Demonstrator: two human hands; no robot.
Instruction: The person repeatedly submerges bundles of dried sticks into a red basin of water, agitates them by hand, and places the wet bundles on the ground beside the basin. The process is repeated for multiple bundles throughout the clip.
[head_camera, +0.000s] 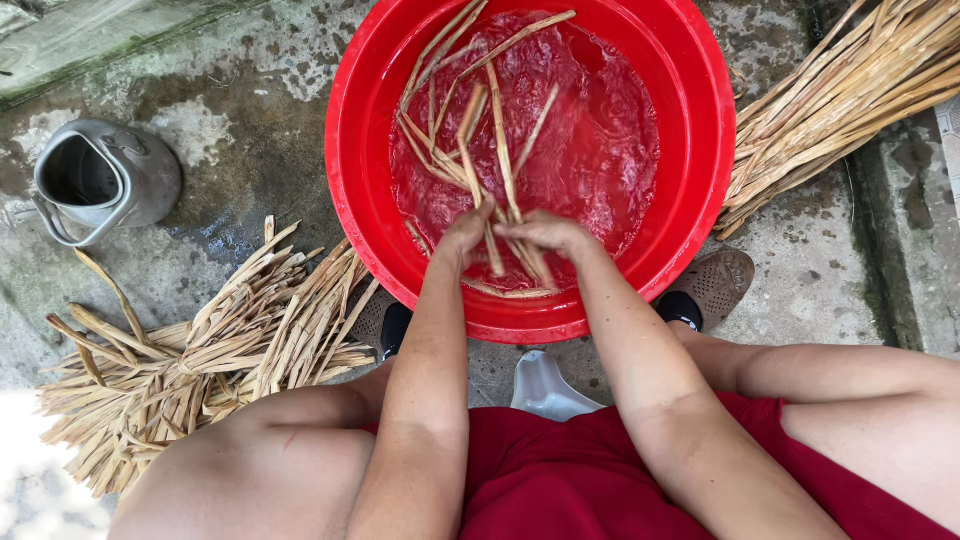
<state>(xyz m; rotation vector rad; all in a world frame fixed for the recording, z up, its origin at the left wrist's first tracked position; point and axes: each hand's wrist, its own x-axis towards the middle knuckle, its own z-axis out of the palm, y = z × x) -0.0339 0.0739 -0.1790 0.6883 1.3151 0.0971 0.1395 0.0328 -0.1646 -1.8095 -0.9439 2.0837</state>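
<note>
Fingers of left hand (466, 235) and right hand (545, 232) clamped together on dried reed strips (500, 190), frame centre, in water-filled red basin (690, 200). Step looks like rinsing strips. Dry bundles lower left (200, 350), upper right (850, 90); metal kettle (100, 180) upper left.

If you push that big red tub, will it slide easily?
Probably not: the red tub holds water, so it is likely heavy. A shove would probably slosh it. The wet concrete floor might help it slide a little.
</note>
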